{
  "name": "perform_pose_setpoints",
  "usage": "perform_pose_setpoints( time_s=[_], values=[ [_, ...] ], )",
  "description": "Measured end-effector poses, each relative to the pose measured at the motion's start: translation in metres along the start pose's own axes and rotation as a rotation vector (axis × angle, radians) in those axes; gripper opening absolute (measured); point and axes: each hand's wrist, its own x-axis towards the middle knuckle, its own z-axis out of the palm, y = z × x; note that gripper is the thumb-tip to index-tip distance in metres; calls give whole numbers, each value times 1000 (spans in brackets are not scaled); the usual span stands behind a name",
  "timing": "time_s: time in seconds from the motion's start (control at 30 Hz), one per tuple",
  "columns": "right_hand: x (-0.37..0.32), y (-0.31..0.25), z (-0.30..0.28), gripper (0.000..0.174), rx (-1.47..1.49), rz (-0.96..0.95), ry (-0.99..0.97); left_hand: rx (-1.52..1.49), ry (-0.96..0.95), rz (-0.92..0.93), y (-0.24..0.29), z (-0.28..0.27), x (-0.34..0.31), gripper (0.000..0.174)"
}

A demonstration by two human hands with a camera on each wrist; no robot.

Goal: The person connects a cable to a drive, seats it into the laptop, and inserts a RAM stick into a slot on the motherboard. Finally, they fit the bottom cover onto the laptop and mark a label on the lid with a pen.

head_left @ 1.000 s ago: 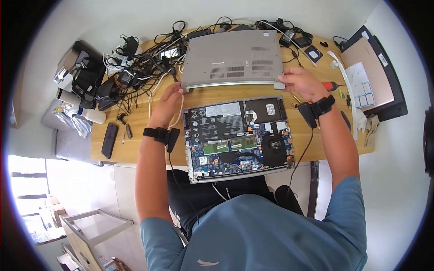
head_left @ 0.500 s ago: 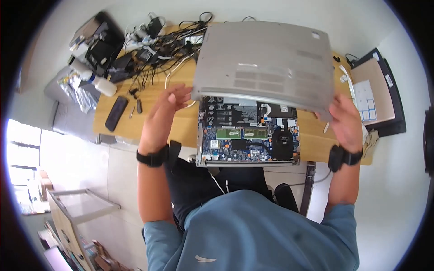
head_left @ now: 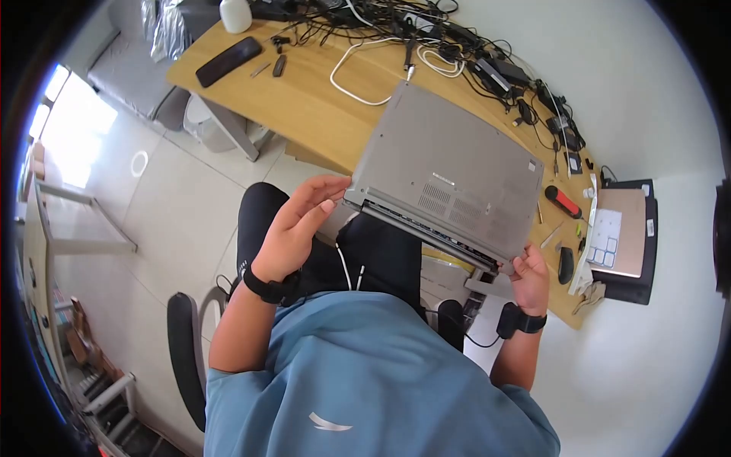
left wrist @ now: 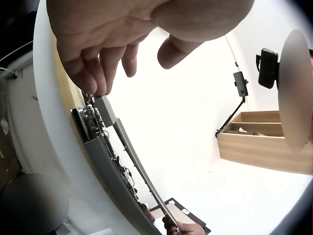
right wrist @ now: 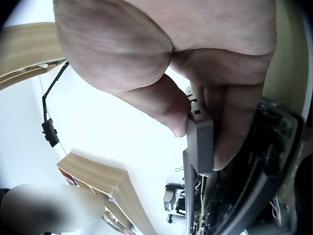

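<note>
gray laptop cover (head_left: 464,164) above its base (left wrist: 115,178) by the counter (head_left: 304,114); right hand (head_left: 531,278) pinches one corner, left hand (head_left: 298,221), thumb apart, touches another. probably light, stiff, slippish; hold both side edges.

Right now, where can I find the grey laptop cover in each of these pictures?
Head: the grey laptop cover lies right of centre, vents showing.
Left wrist: the cover shows nearly edge-on, a slanting strip left of centre.
Right wrist: a corner of the cover sits right of centre.
Shared landmark: the right hand, gripping it in every view.
</note>
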Motion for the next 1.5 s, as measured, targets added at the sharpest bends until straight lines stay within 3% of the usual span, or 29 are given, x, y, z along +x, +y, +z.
perform_pose_setpoints(
  time_s=[0.1,0.27,0.5,0.6,0.67,1.07,1.37,1.5],
  values=[
    [1,3,-3,47,-64,11,-72,-6,5,5,-10,-2,-6,37],
    [-1,9,1,44,-84,-7,59,-13,20,-10,-17,-4,-8,35],
    [-7,-4,3,46,-227,47,12,23,106,-41,-41,-9,4,33],
    [-5,-2,2,44,-302,4,33,88,103,-189,-48,-8,12,35],
    [-5,-4,1,43,-394,8,51,-73,-36,-333,-46,-1,19,37],
    [-14,-7,-13,38,-575,22,-1,-134,-85,-355,-51,13,-5,33],
    [-12,-14,8,32,-907,36,147,-94,-70,-357,-53,10,-3,30],
    [-14,-11,10,32,-845,-3,178,-67,-57,-319,-55,11,-5,29]
  ],
)
